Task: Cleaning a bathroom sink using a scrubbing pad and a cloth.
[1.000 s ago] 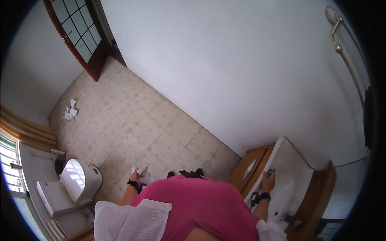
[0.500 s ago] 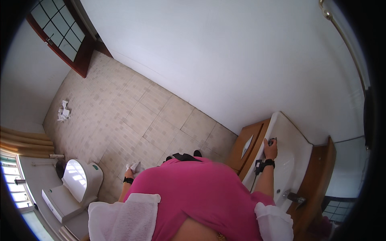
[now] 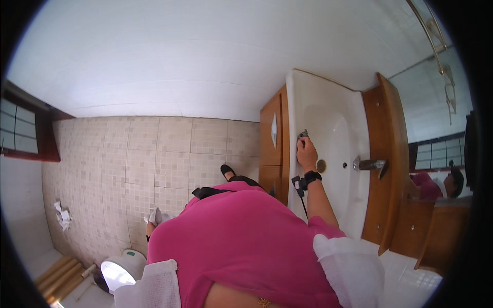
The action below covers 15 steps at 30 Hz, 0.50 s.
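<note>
My right hand [image 3: 307, 154] is closed around a small dark grey scrubber [image 3: 303, 134], perhaps steel wool, partly covered by my fingers. It is over the near side of a white washbasin [image 3: 334, 97], just above the round drain [image 3: 321, 166]. A dark tap [image 3: 371, 165] stands at the basin's far side. Low on my left, my left hand [image 3: 150, 229] grips a crumpled whitish cloth [image 3: 158, 216]. Most of that hand is hidden behind my pink top.
Below the basin is a wooden cabinet [image 3: 272, 128]; a wooden ledge [image 3: 382, 154] and mirror [image 3: 436, 149] lie beyond it. Far left are a toilet [image 3: 126, 262], crumpled white paper [image 3: 62, 215] on the tiled floor [image 3: 113, 164], and a dark red door [image 3: 43, 133].
My view has turned toward the basin, which now sits nearer the middle. The right hand still holds the scrubber at the basin's near side; the left still holds the cloth.
</note>
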Each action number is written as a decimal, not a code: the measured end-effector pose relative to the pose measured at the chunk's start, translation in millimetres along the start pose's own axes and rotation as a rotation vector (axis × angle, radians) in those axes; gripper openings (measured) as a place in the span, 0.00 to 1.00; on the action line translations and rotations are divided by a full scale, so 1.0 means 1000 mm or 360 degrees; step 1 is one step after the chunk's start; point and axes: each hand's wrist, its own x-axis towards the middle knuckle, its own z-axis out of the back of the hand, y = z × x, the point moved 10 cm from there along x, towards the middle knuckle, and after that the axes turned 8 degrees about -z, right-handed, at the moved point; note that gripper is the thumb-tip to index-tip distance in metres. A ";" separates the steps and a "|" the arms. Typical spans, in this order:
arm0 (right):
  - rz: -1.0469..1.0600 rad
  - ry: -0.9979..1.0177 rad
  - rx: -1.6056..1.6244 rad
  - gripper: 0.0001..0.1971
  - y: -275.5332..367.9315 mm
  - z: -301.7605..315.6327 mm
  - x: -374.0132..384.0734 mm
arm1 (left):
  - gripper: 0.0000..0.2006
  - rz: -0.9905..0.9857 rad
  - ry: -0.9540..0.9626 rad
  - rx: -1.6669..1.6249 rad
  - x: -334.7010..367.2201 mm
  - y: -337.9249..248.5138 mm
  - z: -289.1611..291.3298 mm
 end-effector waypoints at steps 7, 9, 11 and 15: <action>-0.0123 0.0120 -0.0226 0.10 0.006 -0.006 0.034 | 0.19 0.0027 0.0115 0.0093 0.003 -0.010 -0.022; -0.0099 0.0120 -0.0269 0.10 0.008 -0.007 0.049 | 0.19 0.0034 0.0129 0.0097 0.002 -0.004 -0.023; -0.0069 0.0141 -0.0277 0.10 0.005 -0.013 0.063 | 0.19 0.0037 0.0140 0.0110 -0.001 -0.003 -0.022; -0.0056 0.0059 -0.0276 0.14 0.011 -0.013 0.075 | 0.19 0.0043 0.0141 0.0122 -0.008 0.001 -0.018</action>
